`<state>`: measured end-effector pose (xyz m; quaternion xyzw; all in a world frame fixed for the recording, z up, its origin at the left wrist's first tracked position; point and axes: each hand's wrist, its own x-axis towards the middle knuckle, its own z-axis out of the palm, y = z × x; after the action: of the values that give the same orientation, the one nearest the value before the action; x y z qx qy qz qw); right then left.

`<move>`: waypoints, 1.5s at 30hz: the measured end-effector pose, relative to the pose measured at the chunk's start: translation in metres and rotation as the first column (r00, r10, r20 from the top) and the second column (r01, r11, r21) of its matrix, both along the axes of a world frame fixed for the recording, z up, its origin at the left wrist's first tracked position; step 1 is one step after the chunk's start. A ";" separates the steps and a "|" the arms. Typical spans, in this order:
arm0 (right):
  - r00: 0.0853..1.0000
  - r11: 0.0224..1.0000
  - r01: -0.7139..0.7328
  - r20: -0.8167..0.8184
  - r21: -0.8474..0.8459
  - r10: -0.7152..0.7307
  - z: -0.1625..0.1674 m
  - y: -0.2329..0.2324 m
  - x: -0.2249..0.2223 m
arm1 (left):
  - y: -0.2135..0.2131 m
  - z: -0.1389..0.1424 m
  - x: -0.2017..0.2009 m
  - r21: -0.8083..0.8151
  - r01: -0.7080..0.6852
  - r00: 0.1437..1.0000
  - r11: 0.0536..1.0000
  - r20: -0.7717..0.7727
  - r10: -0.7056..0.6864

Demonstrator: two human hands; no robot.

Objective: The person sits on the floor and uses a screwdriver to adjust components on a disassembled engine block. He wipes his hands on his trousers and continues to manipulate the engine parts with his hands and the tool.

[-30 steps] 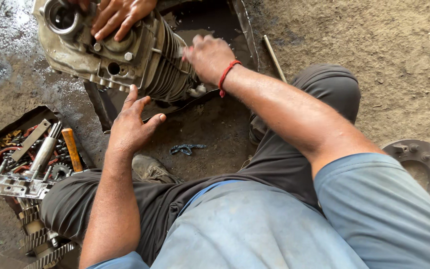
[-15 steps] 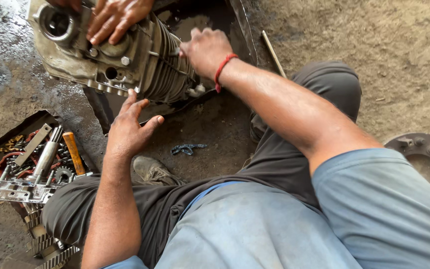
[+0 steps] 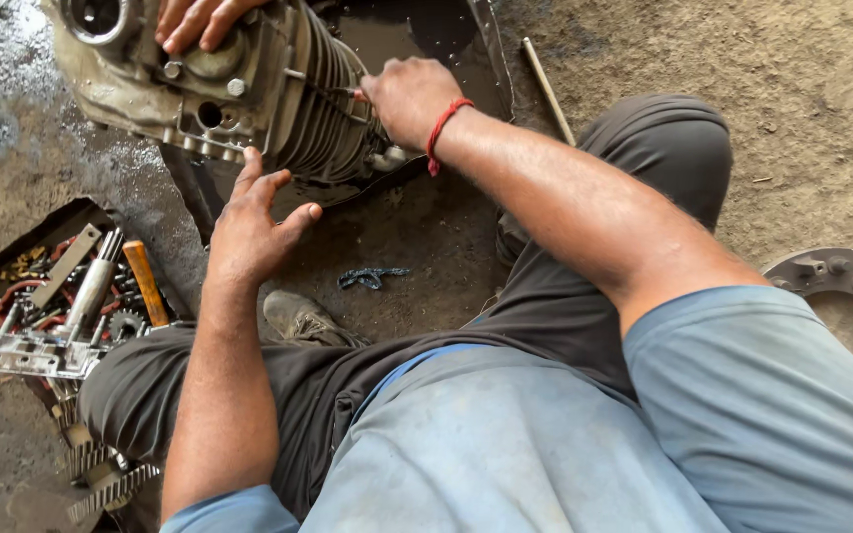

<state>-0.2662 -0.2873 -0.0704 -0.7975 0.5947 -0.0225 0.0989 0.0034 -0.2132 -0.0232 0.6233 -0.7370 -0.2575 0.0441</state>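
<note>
grimy finned engine block (image 3: 288,94) under right hand (image 3: 409,99), left hand (image 3: 249,232) splayed

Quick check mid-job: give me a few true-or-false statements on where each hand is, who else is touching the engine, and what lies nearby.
1. The right hand is on the finned engine cylinder. True.
2. The left hand grips a hammer. False: it holds nothing, fingers spread just below the engine.
3. Another person's hand rests on top of the engine. True.
4. The box of tools and parts lies to the person's right. False: it lies to the left.
5. A red thread band circles the right wrist. True.
</note>
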 end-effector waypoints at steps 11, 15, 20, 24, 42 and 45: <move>0.980 0.974 0.081 -0.195 0.211 -0.039 0.021 -0.002 -0.014 | -0.005 -0.006 0.008 0.008 0.029 0.999 1.000 0.038 -0.029; 0.986 0.981 -0.015 -0.163 0.193 0.047 0.030 0.001 -0.007 | -0.005 -0.005 0.010 -0.023 0.059 0.998 0.998 0.033 -0.058; 0.981 0.967 -0.041 -0.171 0.253 0.086 0.025 -0.002 0.001 | -0.004 -0.007 0.016 -0.022 0.041 0.999 0.999 0.030 -0.040; 0.969 0.955 -0.014 -0.230 0.298 0.086 -0.003 -0.001 0.009 | -0.005 -0.010 0.020 -0.017 0.050 0.998 0.999 0.041 -0.049; 0.976 0.964 -0.111 -0.154 0.243 0.151 -0.084 0.002 0.056 | -0.002 -0.012 0.022 -0.024 0.060 0.995 0.998 0.081 -0.058; 0.966 0.963 -0.097 -0.211 0.251 0.152 -0.086 -0.002 0.063 | -0.002 -0.011 0.025 -0.005 0.058 0.996 0.998 0.060 -0.058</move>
<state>-0.2037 -0.2890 -0.1562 -0.8131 0.5489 0.1472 0.1260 0.0286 -0.2148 -0.0338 0.6089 -0.7568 -0.2372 0.0166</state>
